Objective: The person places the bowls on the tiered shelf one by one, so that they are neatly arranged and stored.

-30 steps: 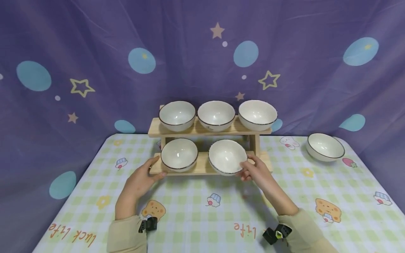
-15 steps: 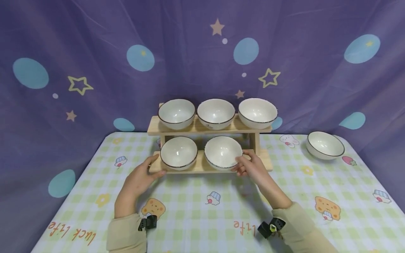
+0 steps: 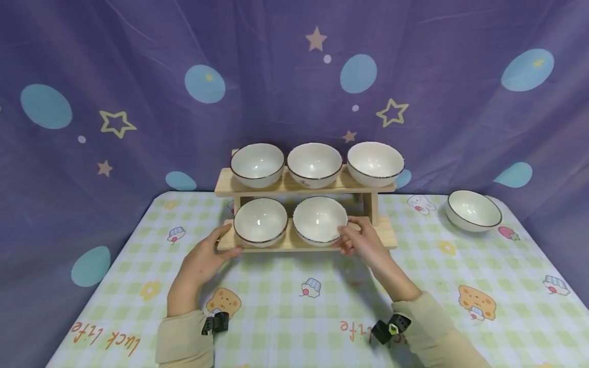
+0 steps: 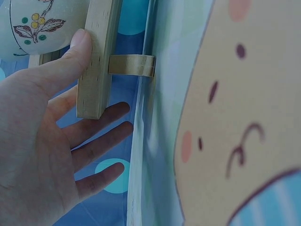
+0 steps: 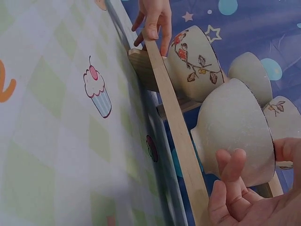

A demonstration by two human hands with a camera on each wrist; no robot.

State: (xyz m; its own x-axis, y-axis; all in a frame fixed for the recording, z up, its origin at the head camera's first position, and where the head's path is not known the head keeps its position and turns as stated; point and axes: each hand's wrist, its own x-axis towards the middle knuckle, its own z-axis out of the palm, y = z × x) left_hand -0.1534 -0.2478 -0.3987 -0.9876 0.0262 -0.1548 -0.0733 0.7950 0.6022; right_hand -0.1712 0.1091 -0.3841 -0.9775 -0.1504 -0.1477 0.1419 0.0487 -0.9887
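Note:
A two-tier wooden rack (image 3: 391, 236) holds white bowls with dark rims. My left hand (image 3: 202, 263) grips the left end of its lower shelf; in the left wrist view the thumb (image 4: 81, 47) lies on the board and the other fingers spread past it. My right hand (image 3: 365, 248) holds the right bowl (image 3: 320, 221) of the lower shelf by its right side. The right wrist view shows that thumb at the rim of the bowl (image 5: 235, 127) and fingers against its underside. Left of it on the same shelf sits another bowl (image 3: 260, 222).
On the upper shelf stand three bowls, left (image 3: 257, 164), middle (image 3: 315, 164) and right (image 3: 375, 163). One more bowl (image 3: 474, 210) stands on the checked tablecloth (image 3: 276, 327) at the right. A purple curtain (image 3: 276, 61) hangs behind the rack.
My right hand has moved left with its bowl, which now sits nearer the left bowl on the lower shelf. The left hand has stayed on the shelf end.

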